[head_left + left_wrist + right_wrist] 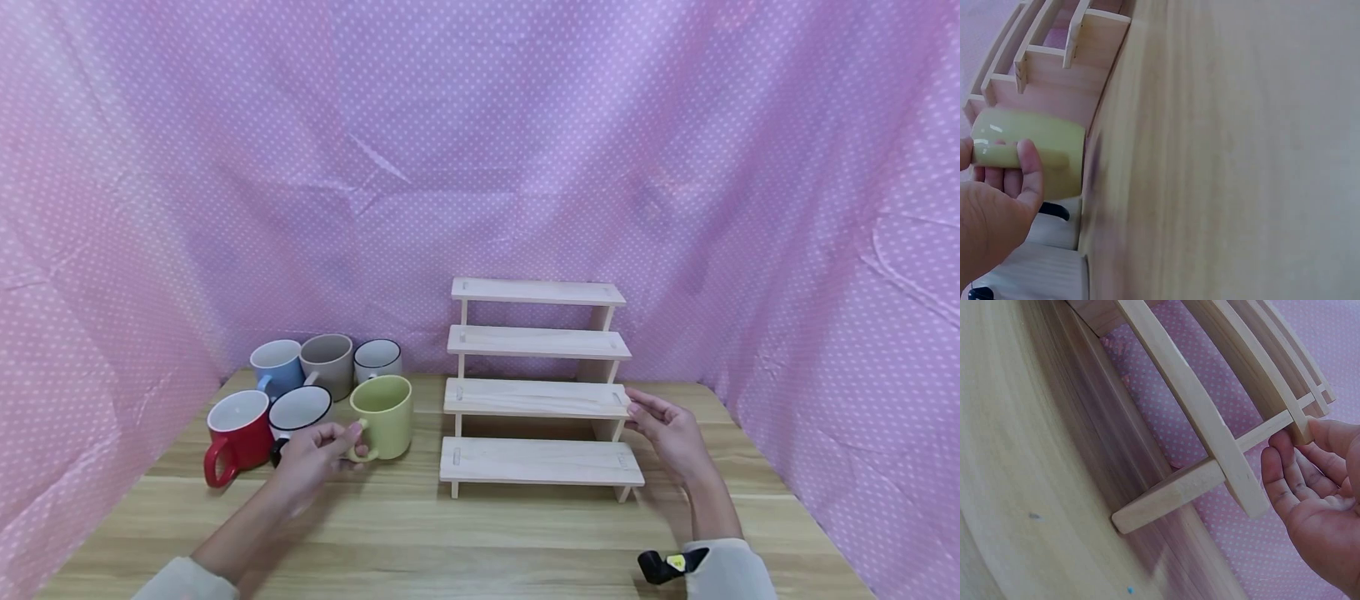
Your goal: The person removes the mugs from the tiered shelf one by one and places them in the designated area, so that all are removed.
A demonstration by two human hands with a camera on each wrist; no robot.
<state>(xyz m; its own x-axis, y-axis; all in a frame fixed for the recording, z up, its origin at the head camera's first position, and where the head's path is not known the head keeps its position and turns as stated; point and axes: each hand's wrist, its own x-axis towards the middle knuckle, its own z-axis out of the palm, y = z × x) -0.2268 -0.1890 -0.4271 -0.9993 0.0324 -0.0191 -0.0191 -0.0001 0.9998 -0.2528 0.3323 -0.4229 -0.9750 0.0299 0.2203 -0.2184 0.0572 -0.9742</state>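
Observation:
A yellow-green mug [384,421] stands upright on the table, just left of the wooden step shelf [540,398]. My left hand [318,458] grips its handle from the left, with the thumb and curled fingers around it in the left wrist view. At the shelf's right end, my right hand [671,433] pinches the tip of the second board from the bottom. The right wrist view shows the thumb on one face of that board and the fingertips [1272,465] beneath it. All the boards of the shelf are bare.
Left of the green mug stand a red mug [242,429], a black-rimmed white mug [300,408], a blue mug [277,367], a grey mug [327,364] and another white mug [377,357]. Pink dotted cloth [480,167] hangs around the wooden table [480,550].

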